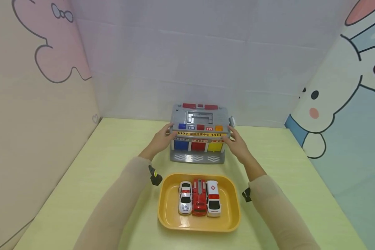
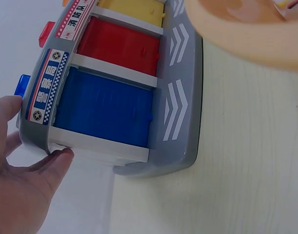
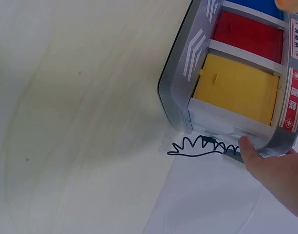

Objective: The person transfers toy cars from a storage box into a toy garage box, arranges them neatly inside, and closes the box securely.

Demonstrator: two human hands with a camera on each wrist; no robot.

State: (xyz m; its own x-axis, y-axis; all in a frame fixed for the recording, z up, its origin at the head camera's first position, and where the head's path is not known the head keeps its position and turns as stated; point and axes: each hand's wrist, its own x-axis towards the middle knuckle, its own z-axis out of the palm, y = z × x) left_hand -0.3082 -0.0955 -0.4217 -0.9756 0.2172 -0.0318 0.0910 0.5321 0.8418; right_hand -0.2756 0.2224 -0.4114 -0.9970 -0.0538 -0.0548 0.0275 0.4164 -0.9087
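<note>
A grey toy garage point(image 1: 198, 134) stands at the back of the table, with blue, red and yellow doors across its front. My left hand point(image 1: 163, 139) holds its left end by the roof edge. In the left wrist view, the thumb point(image 2: 59, 163) lies along the side wall below the roof, beside the blue door point(image 2: 105, 107). At the other end, my right hand point(image 1: 237, 146) grips the roof edge, its thumb near the side wall by the yellow door point(image 3: 236, 87). The remaining right fingers are mostly hidden behind the garage. All three doors look closed.
In front of the garage sits a yellow tray point(image 1: 167, 222) carrying a toy police car point(image 1: 185, 198), a red fire truck point(image 1: 199, 198) and a toy ambulance point(image 1: 213, 198). A dark coiled cord point(image 3: 195, 155) trails beside the garage's right end. Printed walls border the table.
</note>
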